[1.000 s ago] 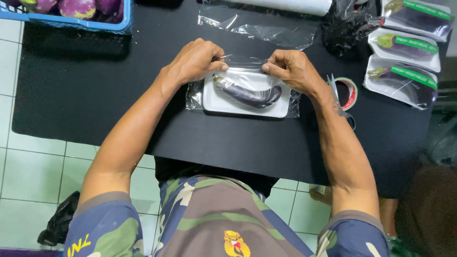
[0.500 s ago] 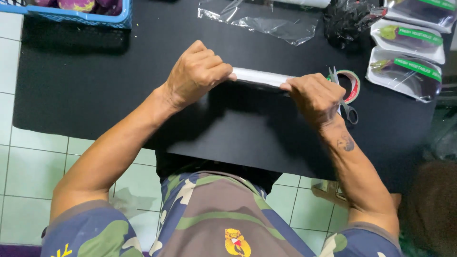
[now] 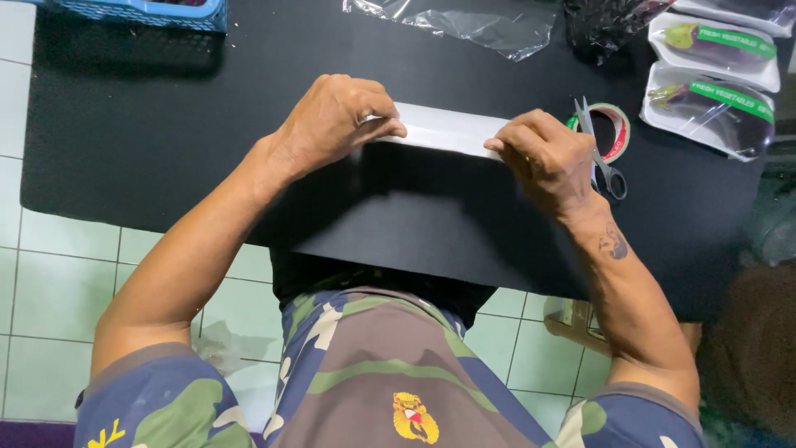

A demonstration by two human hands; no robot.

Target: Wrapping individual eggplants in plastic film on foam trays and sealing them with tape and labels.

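A white foam tray [image 3: 444, 130] is tipped up on its edge on the black table [image 3: 166, 133], its pale underside facing me. My left hand [image 3: 336, 120] grips its left end and my right hand [image 3: 547, 153] grips its right end. What lies in the tray is hidden behind it; film wrap cannot be made out from this side.
Scissors [image 3: 601, 158] lie over a roll of tape [image 3: 612, 131] right of my right hand. Two wrapped trays of eggplant [image 3: 713, 112] sit at the right edge. A loose sheet of clear film [image 3: 464, 23] lies at the back, a blue basket [image 3: 141, 12] at the back left.
The tray lay flat with its eggplant showing a second ago. Both hands have since tipped it up so its white underside faces me, and the view has shifted closer.
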